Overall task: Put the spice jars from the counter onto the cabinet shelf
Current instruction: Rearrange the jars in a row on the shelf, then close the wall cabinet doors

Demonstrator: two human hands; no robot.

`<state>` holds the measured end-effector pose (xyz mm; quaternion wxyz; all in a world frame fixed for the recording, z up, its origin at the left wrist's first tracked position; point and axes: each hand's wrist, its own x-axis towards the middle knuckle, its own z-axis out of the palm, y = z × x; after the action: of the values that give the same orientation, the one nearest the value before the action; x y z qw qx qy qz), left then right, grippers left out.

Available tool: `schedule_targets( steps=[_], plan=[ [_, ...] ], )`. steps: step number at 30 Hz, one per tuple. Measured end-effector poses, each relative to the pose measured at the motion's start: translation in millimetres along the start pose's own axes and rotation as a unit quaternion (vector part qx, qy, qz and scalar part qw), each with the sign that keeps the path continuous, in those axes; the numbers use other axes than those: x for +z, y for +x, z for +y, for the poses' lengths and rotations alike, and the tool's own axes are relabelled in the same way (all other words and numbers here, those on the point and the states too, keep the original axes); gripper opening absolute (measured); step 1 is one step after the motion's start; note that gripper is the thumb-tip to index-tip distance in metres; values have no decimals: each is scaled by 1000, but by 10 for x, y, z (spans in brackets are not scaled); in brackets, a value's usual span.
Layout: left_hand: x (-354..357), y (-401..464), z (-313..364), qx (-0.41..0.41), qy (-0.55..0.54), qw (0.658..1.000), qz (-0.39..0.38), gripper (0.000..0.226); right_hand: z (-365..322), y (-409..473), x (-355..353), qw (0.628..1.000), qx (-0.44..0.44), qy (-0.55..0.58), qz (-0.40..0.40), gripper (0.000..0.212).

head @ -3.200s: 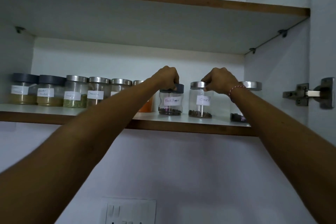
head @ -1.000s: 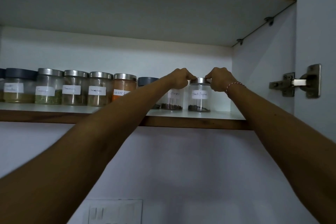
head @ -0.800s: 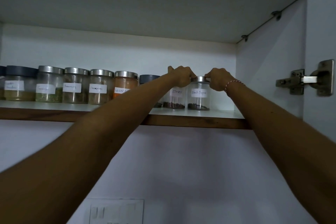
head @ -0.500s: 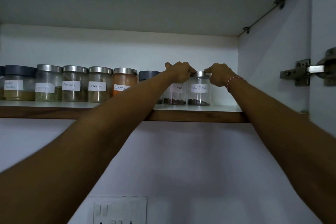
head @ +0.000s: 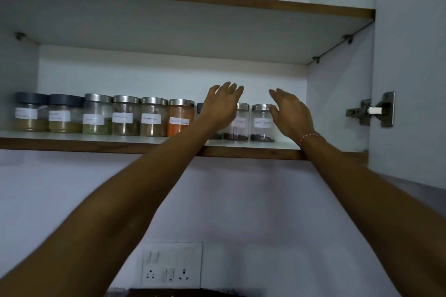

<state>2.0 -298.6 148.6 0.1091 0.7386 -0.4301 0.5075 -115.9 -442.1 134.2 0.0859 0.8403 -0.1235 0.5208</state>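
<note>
From the left, I see a row of spice jars [head: 125, 116] standing on the cabinet shelf [head: 101, 146], close side by side: two with dark lids, then four with steel lids, the last of these an orange-filled jar [head: 181, 118]. Their white labels are too blurred for me to read. Next comes a dark-lidded jar [head: 199, 108], mostly hidden behind my left hand [head: 223, 106]. That hand is raised in front of the row with its fingers spread and empty, gripping nothing. Just right of it a steel-lidded jar [head: 241, 123] shows partly, holding dark bits at the bottom. Beside that stands the last jar [head: 261, 123], also with dark contents. My right hand [head: 288, 111] is open just beside its lid, fingers loose; I cannot tell whether a fingertip touches it. A red-and-white thread [head: 311, 137] circles that wrist. Farther right, a metal hinge [head: 371, 111] sits on the cabinet door.
</note>
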Motion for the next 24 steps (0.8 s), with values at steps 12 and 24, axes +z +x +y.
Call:
schedule_targets(
  steps=[12,24],
  plan=[
    [-810,-1508,13,-74,11,996,52,55,-1214,-782,-217,996,-12,32,86,66],
    [-1539,-3018,-372,-129,89,988,8,60,-2388,-1675,-385,987,-57,93,122,67]
  ],
)
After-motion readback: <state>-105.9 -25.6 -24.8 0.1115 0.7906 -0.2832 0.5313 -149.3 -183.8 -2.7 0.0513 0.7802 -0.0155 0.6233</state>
